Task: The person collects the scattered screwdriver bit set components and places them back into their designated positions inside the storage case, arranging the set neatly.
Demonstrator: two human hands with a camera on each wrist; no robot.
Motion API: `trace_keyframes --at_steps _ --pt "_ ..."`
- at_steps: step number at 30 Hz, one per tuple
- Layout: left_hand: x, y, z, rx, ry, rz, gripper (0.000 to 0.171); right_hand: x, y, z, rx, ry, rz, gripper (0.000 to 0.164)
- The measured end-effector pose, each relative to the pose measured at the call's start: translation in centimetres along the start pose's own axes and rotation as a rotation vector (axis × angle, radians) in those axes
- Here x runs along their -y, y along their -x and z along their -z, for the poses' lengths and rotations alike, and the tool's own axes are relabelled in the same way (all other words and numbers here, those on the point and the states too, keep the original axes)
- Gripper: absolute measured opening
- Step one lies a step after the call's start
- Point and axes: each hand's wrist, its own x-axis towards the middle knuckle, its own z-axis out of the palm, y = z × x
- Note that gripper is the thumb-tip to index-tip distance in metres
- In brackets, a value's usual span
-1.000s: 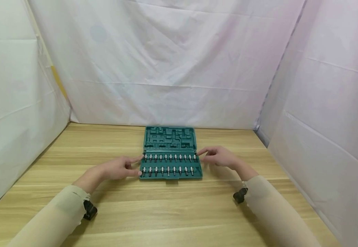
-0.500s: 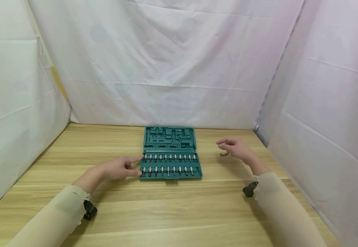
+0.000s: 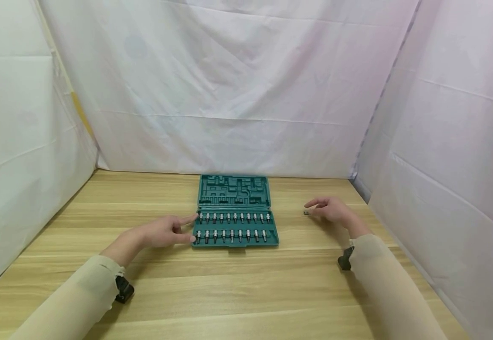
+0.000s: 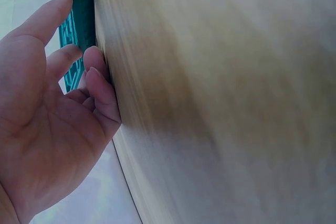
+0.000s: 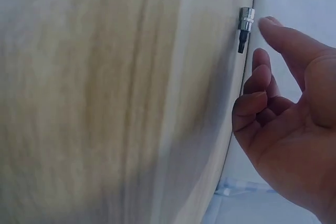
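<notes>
A green plastic case (image 3: 229, 225) lies unfolded on the wooden table, with two rows of bit sockets in its near half and a moulded lid (image 3: 234, 190) behind. My left hand (image 3: 159, 232) rests at the case's left side, thumb at the front corner and index finger further back. In the left wrist view its thumb and index fingertip touch the green case wall (image 4: 81, 14). One loose bit socket (image 5: 245, 22), silver with a black tip, lies on the table right of the case. My right hand (image 3: 330, 210) hovers close beside it, thumb and index finger spread apart.
The back row of bit sockets spans the case; the front row has a bare slot (image 3: 270, 234) at its right end. White cloth walls (image 3: 238, 141) enclose the table at the back and both sides. Black wrist devices (image 3: 124, 289) sit at both cuffs.
My right hand has left the case's right edge and moved right to the loose bit socket, then dropped slightly toward it with fingers spread. My left hand has stayed at the case.
</notes>
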Motion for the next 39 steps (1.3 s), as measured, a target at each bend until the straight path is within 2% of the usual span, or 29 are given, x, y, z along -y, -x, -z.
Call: trace_keyframes --at_steps 3,10,15,23,29,36,39 --pt "0.0 0.0 0.0 0.004 -0.003 -0.003 0.084 -0.3 -0.3 -0.2 0.029 0.03 0.003 0.031" --pt "-0.1 0.1 -0.1 0.0 -0.003 -0.001 0.085 -0.6 -0.7 -0.5 0.029 0.077 0.012 0.026" --pt "-0.2 0.1 -0.1 -0.003 0.005 -0.008 0.085 -0.5 -0.4 -0.5 0.029 0.072 0.005 0.024" --pt "-0.2 0.1 -0.1 -0.008 0.005 -0.021 0.084 0.9 0.4 -1.0 0.036 -0.083 -0.014 0.03" --pt "-0.1 0.1 -0.1 -0.016 -0.011 -0.021 0.084 2.3 1.0 -1.8 0.099 -0.185 0.019 0.039" --pt "-0.2 0.2 -0.2 -0.021 -0.019 -0.016 0.084 3.7 1.2 -2.6 0.147 -0.257 0.049 0.039" --pt "-0.2 0.2 -0.2 -0.021 -0.018 -0.014 0.084 4.2 1.3 -2.9 0.188 -0.328 0.068 0.043"
